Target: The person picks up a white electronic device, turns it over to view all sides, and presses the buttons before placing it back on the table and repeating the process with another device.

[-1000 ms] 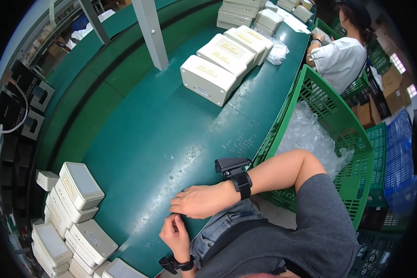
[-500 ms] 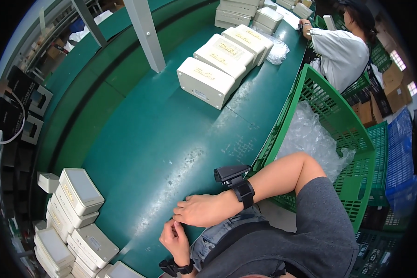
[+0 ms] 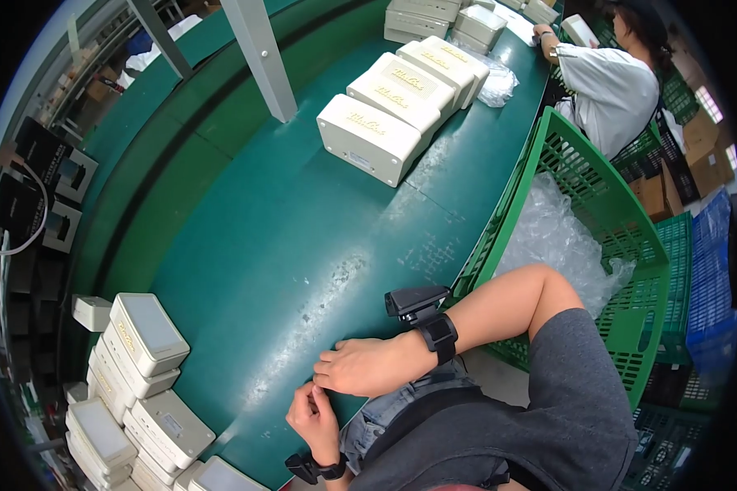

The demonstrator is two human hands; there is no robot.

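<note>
My right hand point(image 3: 373, 367) rests at the near edge of the green work surface point(image 3: 262, 245), back up, its fingers curled under. Just below it is my left hand point(image 3: 313, 419), thumb against bent fingers, its fingertips touching the right hand's fingers. Both hands are closed, and no object shows in either. Farther left stands a stack of cream, box-shaped devices point(image 3: 149, 334) with grey panels and gold lettering. A row of similar cream devices point(image 3: 367, 135) lies across the surface ahead of me.
A green plastic crate point(image 3: 540, 155) holding clear plastic wrap point(image 3: 558, 237) stands at my right. Beyond it a co-worker point(image 3: 610, 90) in a white top reaches over the surface. A grey metal post point(image 3: 262, 61) rises at the far left, with more cream devices point(image 3: 422, 20) behind.
The whole view has shifted a little, so the scene sits slightly farther right. My hands keep the same pose, touching each other.
</note>
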